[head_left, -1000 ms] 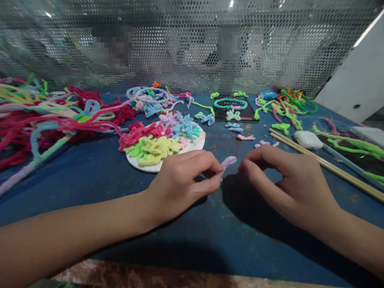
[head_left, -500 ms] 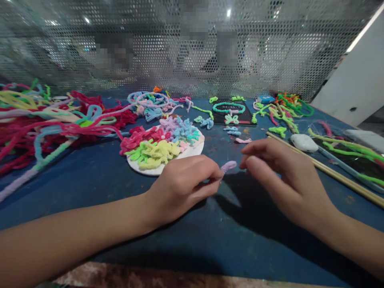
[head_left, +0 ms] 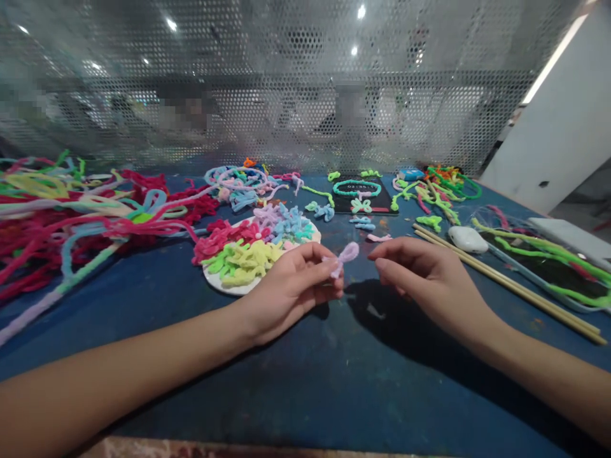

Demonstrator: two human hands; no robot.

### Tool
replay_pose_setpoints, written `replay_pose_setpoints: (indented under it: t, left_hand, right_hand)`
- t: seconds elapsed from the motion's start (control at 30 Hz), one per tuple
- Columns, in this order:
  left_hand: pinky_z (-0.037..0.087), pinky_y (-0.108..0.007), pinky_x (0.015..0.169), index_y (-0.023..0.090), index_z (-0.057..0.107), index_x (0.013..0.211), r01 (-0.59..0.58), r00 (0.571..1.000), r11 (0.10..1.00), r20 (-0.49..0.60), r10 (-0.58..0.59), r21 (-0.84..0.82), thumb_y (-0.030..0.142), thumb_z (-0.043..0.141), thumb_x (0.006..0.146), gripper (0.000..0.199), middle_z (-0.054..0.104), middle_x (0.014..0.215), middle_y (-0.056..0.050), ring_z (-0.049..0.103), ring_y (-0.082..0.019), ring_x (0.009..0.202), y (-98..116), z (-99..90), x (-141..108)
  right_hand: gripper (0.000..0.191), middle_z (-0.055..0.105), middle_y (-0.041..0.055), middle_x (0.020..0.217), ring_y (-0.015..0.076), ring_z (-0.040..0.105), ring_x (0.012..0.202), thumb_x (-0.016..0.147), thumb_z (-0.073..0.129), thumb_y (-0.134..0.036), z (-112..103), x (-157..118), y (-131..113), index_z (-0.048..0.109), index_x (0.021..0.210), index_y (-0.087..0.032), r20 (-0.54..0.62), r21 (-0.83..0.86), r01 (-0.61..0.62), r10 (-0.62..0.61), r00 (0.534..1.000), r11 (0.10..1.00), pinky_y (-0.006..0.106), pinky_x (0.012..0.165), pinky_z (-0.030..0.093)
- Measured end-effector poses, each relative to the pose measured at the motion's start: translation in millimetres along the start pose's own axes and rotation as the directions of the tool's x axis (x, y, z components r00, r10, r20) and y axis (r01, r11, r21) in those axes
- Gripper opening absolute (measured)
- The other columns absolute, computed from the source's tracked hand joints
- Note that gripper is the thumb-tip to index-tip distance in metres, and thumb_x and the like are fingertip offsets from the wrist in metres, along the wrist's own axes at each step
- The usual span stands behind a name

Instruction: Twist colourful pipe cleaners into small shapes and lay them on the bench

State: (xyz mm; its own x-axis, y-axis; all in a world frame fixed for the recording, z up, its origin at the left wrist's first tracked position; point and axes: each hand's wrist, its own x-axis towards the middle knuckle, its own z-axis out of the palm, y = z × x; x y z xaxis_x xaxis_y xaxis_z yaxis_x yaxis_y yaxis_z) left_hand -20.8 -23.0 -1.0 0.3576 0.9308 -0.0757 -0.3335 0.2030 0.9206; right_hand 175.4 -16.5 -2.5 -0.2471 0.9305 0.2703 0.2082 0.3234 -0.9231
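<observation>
My left hand (head_left: 298, 280) pinches a small lilac fuzzy piece (head_left: 350, 253) between thumb and fingers. A loop of it sticks out to the upper right, with short ends near the fingertips. To its right is my right hand (head_left: 424, 273), apart from the lilac piece. Its thumb and index fingertips come together, and whatever lies between them is too small to make out. Behind my left hand, a white plate (head_left: 224, 287) carries piles of red, lilac, blue, green and yellow fuzzy pieces (head_left: 252, 257).
Tangled pink and multicoloured fuzzy stems (head_left: 143, 219) cover the left. At the back lies a dark screen (head_left: 389, 203) with a turquoise ring (head_left: 357, 188). Wooden sticks (head_left: 515, 283), a white case (head_left: 468, 240) and a bag of stems (head_left: 544, 261) are right. A perforated metal panel (head_left: 267, 121) stands behind.
My left hand has turned, showing more of the lilac piece, whose loop now points upward. My right hand has shifted slightly left, its thumb and index fingertips closer together. The camera view has tilted up.
</observation>
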Motion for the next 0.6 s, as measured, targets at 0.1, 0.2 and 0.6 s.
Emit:
replay_pose_setpoints:
  t: [0.1,0.2,0.6]
  left_hand:
    - [0.052,-0.017,0.063,0.013,0.054,0.078,0.099,0.995,0.981,0.015,-0.098,-0.165,0.006,0.062,0.082,0.012,0.059,0.067,0.000,0.057,-0.006,0.060,0.0,-1.6,1.2]
    - [0.051,-0.016,0.061,0.012,0.054,0.078,0.129,0.992,0.972,0.036,-0.124,-0.197,0.005,0.061,0.082,0.011,0.059,0.067,-0.001,0.057,-0.006,0.060,-0.6,-1.8,0.4]
    - [0.050,-0.015,0.061,0.013,0.054,0.077,0.156,0.986,0.960,0.090,-0.139,-0.231,0.006,0.070,0.077,0.017,0.059,0.070,-0.001,0.056,-0.006,0.061,0.3,1.6,0.8]
  right_hand:
    - [0.014,0.057,-0.0031,0.058,0.0077,0.046,0.049,0.081,0.062,-0.029,2.1,-2.6,0.9,0.067,0.085,-0.017,-0.002,-0.093,0.040,-0.040,0.999,0.995,0.019,0.044,0.033]
    - [0.015,0.052,-0.0052,0.053,0.0070,0.043,0.047,0.080,0.064,-0.030,4.5,-6.4,0.8,0.069,0.086,-0.017,-0.021,-0.175,0.082,-0.087,0.996,0.981,0.020,0.044,0.031]
    - [0.017,0.052,-0.0038,0.055,0.0085,0.044,0.050,0.084,0.050,-0.013,10.5,-22.1,-22.7,0.060,0.072,-0.017,0.222,-0.387,0.200,-0.119,0.968,0.900,0.020,0.048,0.035]
